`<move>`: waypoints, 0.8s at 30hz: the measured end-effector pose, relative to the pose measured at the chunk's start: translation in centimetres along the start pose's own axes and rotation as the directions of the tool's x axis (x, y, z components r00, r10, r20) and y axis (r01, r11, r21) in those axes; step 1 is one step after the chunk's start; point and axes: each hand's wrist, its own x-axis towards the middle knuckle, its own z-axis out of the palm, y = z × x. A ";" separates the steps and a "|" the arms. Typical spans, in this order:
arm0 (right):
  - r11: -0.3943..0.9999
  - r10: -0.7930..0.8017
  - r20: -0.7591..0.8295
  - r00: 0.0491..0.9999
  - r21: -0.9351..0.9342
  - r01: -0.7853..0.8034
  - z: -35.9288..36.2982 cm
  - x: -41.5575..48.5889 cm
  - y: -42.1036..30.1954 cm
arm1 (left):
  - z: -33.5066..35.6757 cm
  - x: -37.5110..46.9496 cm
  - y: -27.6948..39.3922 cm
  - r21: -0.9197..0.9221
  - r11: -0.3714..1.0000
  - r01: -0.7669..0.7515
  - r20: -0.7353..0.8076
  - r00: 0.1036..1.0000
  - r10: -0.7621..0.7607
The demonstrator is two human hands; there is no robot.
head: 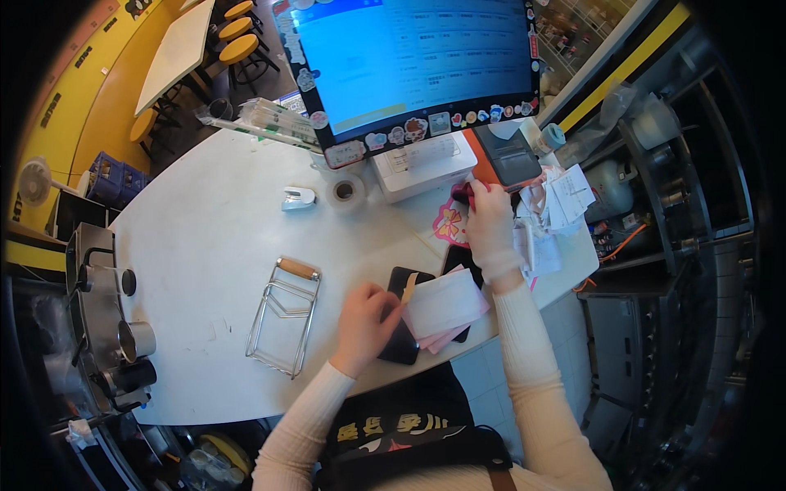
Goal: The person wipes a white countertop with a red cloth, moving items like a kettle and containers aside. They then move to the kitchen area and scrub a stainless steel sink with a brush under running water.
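At the right of the white table, my right hand (491,224) has its fingers closed on a small dark red object (473,195), mostly covered by the fingers. Under it lies a pink mat with a yellow bow (451,224). My left hand (367,322) is over the near edge of the table with its fingers curled. Its fingertips are beside a pad of white and pink slips (445,304) with a yellow strip; whether they touch it is unclear. Below the pad lie a black phone (402,344) and a second dark flat device (457,261), both partly covered.
A sticker-framed monitor (424,67) stands at the back above a white box (424,169). Loose receipts (562,199) lie near a receipt printer (506,156). Also on the table (184,245) are a wire rack (285,316), a tape roll (346,191) and a white stapler-like tool (299,199).
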 end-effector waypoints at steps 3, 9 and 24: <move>0.989 0.146 0.027 0.989 -0.008 -0.146 3.2 1.1 -1.6 | 0.8 -1.9 -1.1 -0.061 0.994 -0.096 -0.105 0.990 0.089; 0.800 -0.464 0.086 0.882 0.467 0.376 4.5 -1.8 -3.7 | 1.7 -3.5 -2.1 -0.065 0.987 -0.146 -0.161 0.978 0.134; 0.878 -0.374 0.144 0.916 0.373 0.300 6.9 -3.5 -7.9 | -0.8 -4.8 -3.5 -0.218 0.976 0.026 -0.113 0.992 -0.052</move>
